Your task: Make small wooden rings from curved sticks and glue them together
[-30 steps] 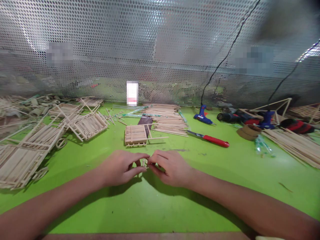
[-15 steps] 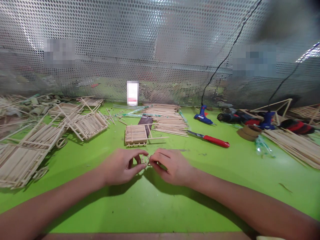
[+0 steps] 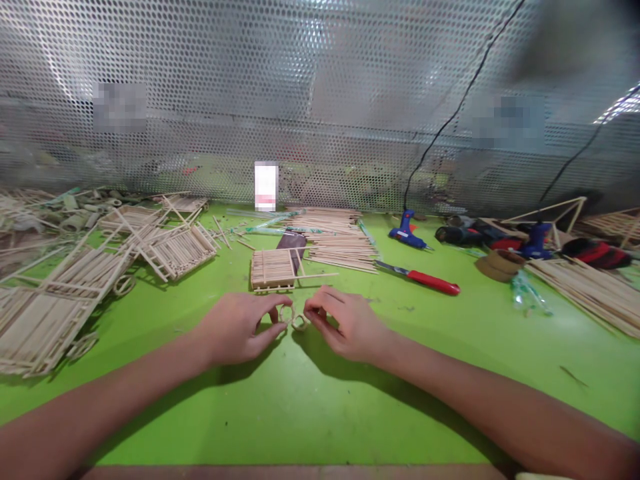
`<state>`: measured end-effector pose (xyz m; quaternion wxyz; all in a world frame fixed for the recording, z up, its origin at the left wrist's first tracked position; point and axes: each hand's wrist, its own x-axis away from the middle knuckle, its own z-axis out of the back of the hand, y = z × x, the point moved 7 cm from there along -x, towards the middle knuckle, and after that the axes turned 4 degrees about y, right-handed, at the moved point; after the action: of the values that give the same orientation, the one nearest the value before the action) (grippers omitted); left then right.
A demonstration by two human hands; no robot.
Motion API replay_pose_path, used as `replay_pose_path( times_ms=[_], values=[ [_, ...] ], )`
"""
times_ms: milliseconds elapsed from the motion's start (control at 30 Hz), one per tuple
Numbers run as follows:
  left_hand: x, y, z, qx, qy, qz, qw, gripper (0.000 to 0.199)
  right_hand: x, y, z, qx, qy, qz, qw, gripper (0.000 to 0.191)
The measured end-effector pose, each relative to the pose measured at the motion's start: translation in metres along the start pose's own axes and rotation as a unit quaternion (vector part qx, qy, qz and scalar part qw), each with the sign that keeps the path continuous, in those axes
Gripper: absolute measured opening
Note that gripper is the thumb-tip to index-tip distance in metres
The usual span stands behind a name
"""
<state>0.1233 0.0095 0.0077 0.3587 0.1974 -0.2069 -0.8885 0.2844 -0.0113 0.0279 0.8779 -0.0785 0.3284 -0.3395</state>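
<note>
My left hand (image 3: pixel 243 328) pinches a small pale wooden ring (image 3: pixel 285 313) upright between thumb and fingertips. A second wooden ring (image 3: pixel 299 323) is just to its right, close beside the fingertips of my right hand (image 3: pixel 347 325). Thumb and fingers of that right hand are pressed together; whether something small is between them is hidden. Behind both hands stands a little wooden cart (image 3: pixel 273 269) made of sticks, its long shafts pointing right.
Several stick carts (image 3: pixel 55 313) crowd the left side. Thin sticks (image 3: pixel 340 240) lie at the back, beside a red-handled knife (image 3: pixel 433 281) and a blue glue gun (image 3: pixel 409 231). A brown tape roll (image 3: pixel 499 265) and more sticks (image 3: pixel 590 293) are right. Perforated metal sheet (image 3: pixel 320 100) rises behind.
My right hand has drawn slightly right, away from the ring in my left hand. The second ring now shows between the hands. My left hand has shifted slightly left.
</note>
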Motion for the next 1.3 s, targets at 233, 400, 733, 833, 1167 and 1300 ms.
replay_pose_path(
  times_ms=[233,400,733,833,1167,1300],
  values=[
    [-0.001,0.002,-0.007,0.006,-0.029,-0.016,0.999,0.036,-0.001,0.015,-0.001,-0.182,-0.002,-0.158,0.971,0.026],
    [0.000,0.000,-0.006,0.005,-0.025,-0.006,1.000,0.038,0.005,0.025,-0.016,-0.354,-0.021,-0.266,0.896,0.031],
    [0.000,0.005,-0.006,-0.002,-0.022,-0.020,1.000,0.036,0.006,0.031,-0.024,-0.367,-0.048,-0.308,0.877,0.035],
    [0.000,0.005,-0.008,-0.010,-0.024,-0.021,0.999,0.036,0.006,0.030,-0.024,-0.325,-0.060,-0.300,0.895,0.030],
    [0.001,0.007,-0.015,-0.056,-0.036,-0.058,0.996,0.031,0.006,0.025,-0.022,-0.146,-0.146,-0.312,0.927,0.023],
    [0.003,0.008,-0.017,-0.088,-0.026,-0.078,0.993,0.032,0.006,0.023,-0.022,-0.126,-0.166,-0.314,0.926,0.023]
  ],
)
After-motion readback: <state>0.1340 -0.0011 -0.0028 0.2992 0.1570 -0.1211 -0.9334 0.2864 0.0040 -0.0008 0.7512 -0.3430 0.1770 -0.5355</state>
